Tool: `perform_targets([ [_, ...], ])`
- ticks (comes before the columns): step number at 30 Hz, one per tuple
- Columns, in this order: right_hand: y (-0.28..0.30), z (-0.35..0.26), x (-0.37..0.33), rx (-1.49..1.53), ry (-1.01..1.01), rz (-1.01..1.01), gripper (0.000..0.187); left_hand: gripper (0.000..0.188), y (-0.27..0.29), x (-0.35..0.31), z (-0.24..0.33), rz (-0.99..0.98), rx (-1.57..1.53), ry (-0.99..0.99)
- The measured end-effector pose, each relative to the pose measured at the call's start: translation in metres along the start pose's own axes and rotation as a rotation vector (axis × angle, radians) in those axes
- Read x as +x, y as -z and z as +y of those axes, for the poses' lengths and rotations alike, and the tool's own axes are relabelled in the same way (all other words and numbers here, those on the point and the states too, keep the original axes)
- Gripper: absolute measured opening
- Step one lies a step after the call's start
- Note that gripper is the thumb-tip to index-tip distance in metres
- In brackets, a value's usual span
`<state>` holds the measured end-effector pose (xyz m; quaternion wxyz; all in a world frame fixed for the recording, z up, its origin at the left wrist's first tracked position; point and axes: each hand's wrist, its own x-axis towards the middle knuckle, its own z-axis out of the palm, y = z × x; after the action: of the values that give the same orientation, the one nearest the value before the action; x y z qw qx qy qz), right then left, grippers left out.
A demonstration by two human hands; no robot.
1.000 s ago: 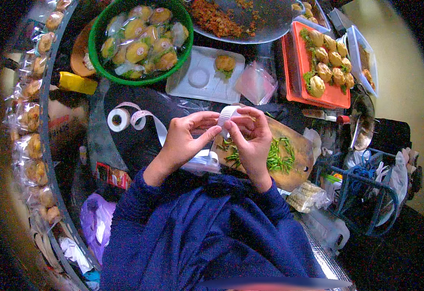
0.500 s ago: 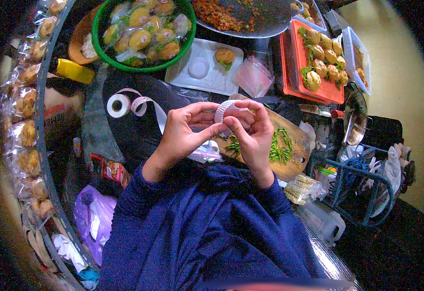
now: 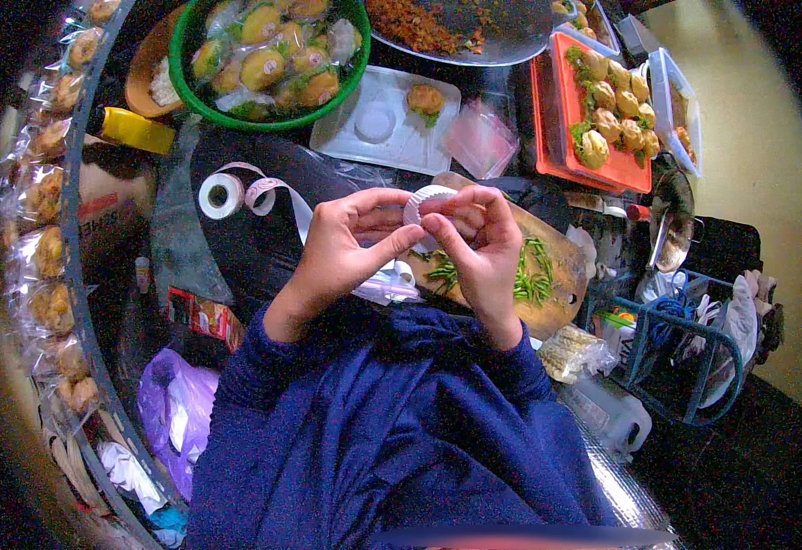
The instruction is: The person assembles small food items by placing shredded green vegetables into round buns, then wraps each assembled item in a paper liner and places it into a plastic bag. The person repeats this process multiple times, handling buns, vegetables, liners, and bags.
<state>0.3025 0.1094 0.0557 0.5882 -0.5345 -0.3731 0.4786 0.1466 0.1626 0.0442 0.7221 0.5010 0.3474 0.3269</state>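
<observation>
White pleated paper cup [image 3: 425,199] is pinched between the two hands, held up before the dark blue clothing; fingers cover part of it, so I cannot tell what, if anything, it contains. From the left, I get bagged buns [image 3: 50,307] along the dim, curved rim of my view, their film glaring. Next, a purple bag [image 3: 181,403] hides most of its contents. A green basket [image 3: 268,125] of wrapped buns is cut off at the top edge. The label roll [image 3: 221,197] trails its strip out of sight behind the left hand [image 3: 337,243], whose thumb and fingers grip the cup. The right hand [image 3: 479,243] grips its other side, some fingertips concealed. Both partly block a wooden board [image 3: 561,261] with green chillies [image 3: 534,275]. Farther right, an orange tray [image 3: 616,179] carries filled buns, and a blue-grey rack [image 3: 637,348] holds a tangle I can't sort out.
</observation>
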Motion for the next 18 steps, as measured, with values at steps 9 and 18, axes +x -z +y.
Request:
perform_targets([
  [9, 0.0028, -0.0041, 0.0049, -0.007, -0.042, -0.033, 0.022, 0.034, 0.003, 0.0043, -0.0011, -0.014, -0.019, 0.065],
  [18, 0.0068, -0.0002, 0.0078, -0.059, -0.024, -0.041, 0.021, 0.031, 0.0048, 0.0095, -0.0065, -0.002, -0.022, 0.087],
])
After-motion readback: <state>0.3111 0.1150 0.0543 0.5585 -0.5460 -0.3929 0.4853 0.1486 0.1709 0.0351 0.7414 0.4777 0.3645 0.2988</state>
